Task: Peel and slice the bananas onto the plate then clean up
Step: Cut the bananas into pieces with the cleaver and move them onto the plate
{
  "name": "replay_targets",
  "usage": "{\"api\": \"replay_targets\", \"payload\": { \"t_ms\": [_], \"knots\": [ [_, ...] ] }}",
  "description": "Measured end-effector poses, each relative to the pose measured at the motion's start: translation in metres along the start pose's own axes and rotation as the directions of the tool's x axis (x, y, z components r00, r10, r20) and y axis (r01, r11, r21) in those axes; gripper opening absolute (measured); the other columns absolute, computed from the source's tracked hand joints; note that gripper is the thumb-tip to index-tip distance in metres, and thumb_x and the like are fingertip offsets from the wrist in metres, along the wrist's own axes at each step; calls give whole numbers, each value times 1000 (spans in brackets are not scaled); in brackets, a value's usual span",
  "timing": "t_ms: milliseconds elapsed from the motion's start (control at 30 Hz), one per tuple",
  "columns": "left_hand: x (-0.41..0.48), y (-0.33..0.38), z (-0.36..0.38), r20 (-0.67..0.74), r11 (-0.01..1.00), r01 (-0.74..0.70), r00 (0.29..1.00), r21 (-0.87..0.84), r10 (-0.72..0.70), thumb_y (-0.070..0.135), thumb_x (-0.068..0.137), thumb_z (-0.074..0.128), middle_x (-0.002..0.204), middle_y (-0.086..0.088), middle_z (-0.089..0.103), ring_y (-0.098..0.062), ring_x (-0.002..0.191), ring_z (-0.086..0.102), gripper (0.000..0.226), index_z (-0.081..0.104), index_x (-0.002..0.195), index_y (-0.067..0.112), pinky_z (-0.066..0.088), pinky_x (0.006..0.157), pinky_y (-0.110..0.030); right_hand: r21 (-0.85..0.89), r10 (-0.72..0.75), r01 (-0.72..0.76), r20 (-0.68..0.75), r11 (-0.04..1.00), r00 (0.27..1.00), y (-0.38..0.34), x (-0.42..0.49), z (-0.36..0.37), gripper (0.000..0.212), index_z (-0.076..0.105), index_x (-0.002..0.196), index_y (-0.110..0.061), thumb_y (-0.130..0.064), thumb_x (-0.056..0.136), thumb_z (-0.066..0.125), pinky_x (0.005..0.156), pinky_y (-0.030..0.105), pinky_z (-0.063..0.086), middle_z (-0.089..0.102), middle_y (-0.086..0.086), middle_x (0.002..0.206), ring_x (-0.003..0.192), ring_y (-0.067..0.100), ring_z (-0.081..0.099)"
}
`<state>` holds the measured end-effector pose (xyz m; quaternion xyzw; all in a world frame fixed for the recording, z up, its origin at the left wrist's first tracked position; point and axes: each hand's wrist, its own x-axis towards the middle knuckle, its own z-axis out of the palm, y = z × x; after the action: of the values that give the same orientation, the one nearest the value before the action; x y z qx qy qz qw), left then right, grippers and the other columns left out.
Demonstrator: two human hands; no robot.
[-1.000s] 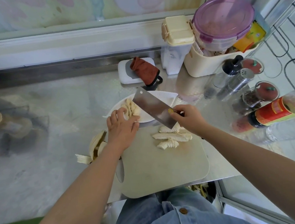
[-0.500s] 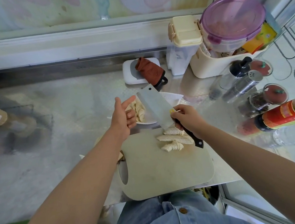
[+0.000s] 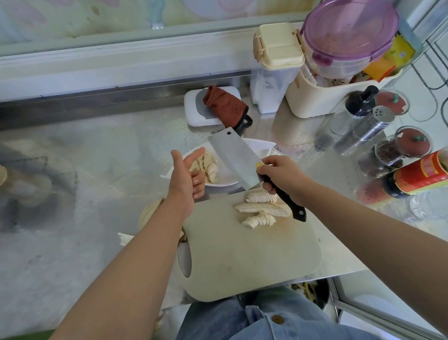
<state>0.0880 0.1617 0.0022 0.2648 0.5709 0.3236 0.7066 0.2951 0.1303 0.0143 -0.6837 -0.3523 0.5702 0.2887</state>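
- While the right hand (image 3: 280, 175) grips the black handle of a cleaver (image 3: 237, 160) at centre frame, the broad blade slants toward the upper left, crossing in front of a white plate (image 3: 258, 146).
- Just left of the blade, the left hand (image 3: 184, 178) hovers and holds nothing; its thumb and forefinger are stretched out and the other fingers are loosely bent.
- Behind that hand, banana slices (image 3: 207, 164) lie in a row on the left part of the plate.
- More cut banana (image 3: 258, 208), three lengths already sliced across and fanned, lies on the upper right part of a beige cutting board (image 3: 252, 254), directly below the right hand. The end of the cleaver's handle overlaps these pieces in the view.
- The cutting board fills the lower centre, with a handle slot along its left edge.
- On the steel counter (image 3: 83, 182) left of the board lies banana peel (image 3: 150, 213), partly hidden by the left forearm.
- Above the plate, a red-brown cloth (image 3: 224, 103) is draped over a white pad.
- At upper right, a round container with a purple lid (image 3: 348, 26) rests on a cream tub, with a cream-lidded box (image 3: 276, 43) just beside it.
- Along the right edge stand a metal shaker (image 3: 371, 127) and small jars, and a red-labelled bottle (image 3: 423, 172) lies on its side.
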Motion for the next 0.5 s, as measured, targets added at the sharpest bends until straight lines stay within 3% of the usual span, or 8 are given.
{"api": "replay_targets", "payload": {
  "t_ms": [300,500],
  "knots": [
    [-2,-3,11,87,999,23,996,25,-25,69,93,6,51,4,19,-9,43,13,69,50,135,36,12,43,-25,14,81,-82,57,997,995,-2,-3,7,16,59,103,5,-4,92,51,42,24,37,50,10,67,44,14,44],
    [-2,-2,8,60,999,20,998,37,-22,68,93,5,49,5,21,-9,43,13,70,52,133,35,12,44,-25,22,60,-60,22,998,998,-4,-2,3,12,59,98,2,-4,92,50,42,25,37,51,11,68,44,15,44]
  ]
}}
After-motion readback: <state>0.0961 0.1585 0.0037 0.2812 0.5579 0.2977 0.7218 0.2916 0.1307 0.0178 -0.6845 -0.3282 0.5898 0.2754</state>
